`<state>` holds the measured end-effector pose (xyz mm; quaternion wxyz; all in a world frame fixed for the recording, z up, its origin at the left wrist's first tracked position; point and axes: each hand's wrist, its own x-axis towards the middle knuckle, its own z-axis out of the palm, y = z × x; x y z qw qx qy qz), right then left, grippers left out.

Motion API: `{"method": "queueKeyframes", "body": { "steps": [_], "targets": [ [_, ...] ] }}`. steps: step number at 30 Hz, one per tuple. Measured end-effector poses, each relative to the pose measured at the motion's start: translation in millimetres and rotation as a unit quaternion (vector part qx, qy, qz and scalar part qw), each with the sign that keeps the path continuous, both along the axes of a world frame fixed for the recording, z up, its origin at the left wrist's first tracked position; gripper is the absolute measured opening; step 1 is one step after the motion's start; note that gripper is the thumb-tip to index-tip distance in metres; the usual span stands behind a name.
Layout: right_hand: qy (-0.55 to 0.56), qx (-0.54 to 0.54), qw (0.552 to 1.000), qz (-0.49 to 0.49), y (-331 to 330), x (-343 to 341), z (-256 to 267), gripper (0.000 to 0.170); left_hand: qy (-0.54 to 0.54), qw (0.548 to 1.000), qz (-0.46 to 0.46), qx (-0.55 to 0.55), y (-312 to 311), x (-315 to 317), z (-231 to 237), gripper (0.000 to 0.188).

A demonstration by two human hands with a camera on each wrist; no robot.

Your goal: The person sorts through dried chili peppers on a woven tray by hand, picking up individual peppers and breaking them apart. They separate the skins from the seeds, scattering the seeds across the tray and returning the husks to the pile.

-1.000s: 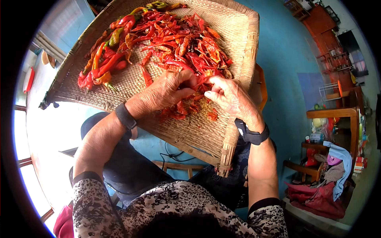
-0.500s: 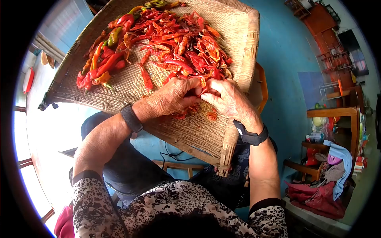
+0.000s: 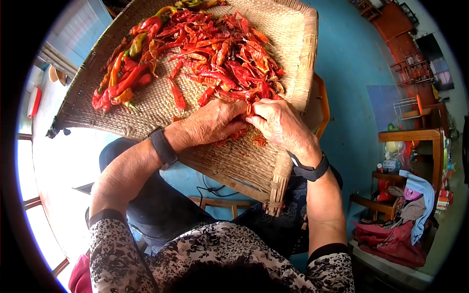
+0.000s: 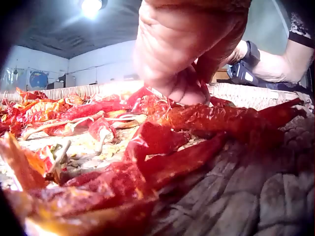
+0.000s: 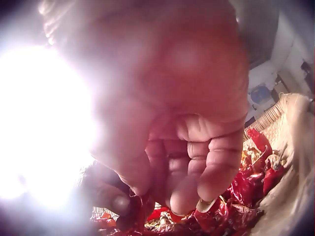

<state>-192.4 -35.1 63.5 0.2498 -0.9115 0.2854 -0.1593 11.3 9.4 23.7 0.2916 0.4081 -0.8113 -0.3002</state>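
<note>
Head view: left (image 3: pixel 212 122) and right hands (image 3: pixel 281 123) together pinch 1 wrinkled chili (image 3: pixel 249 108) (woven tray (image 3: pixel 239 163) below).

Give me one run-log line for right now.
left hand: pinching red pepper | right hand: pinching same pepper | pepper heap: on woven tray

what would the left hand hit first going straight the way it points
Probably the right hand, just across the red chili piece at the fingertips of the left hand; exact depth is unclear.
</note>
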Motion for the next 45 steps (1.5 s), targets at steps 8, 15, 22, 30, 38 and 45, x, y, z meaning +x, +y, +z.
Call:
{"method": "queueKeyframes", "body": {
  "steps": [8,15,22,30,38,45],
  "targets": [
    [0.069,-0.049,0.996,0.018,3.6,-1.1,-3.8,0.014,-0.101,0.995,-0.026,0.006,2.3,-2.1,1.3,0.021],
    [0.096,-0.078,0.992,0.036,4.1,-2.6,-4.8,0.008,-0.073,0.996,-0.038,0.026,1.6,-2.2,-4.7,0.022],
    [0.086,-0.139,0.986,0.037,10.1,-8.2,-12.8,0.014,-0.108,0.993,-0.053,-0.014,1.9,-2.8,-6.8,0.022],
    [0.038,-0.186,0.982,0.012,21.4,-9.8,-11.9,0.01,-0.135,0.989,-0.051,-0.031,2.7,-3.1,-11.7,0.02],
    [0.095,-0.181,0.979,0.02,24.4,-14.5,-18.6,0.022,-0.176,0.98,-0.048,-0.074,3.8,-4.6,-8.7,0.021],
    [0.04,-0.235,0.971,0.014,29.4,-20.8,-28.2,0.023,-0.192,0.971,-0.051,-0.132,2.8,-6.9,-17.6,0.016]
  ]
}}
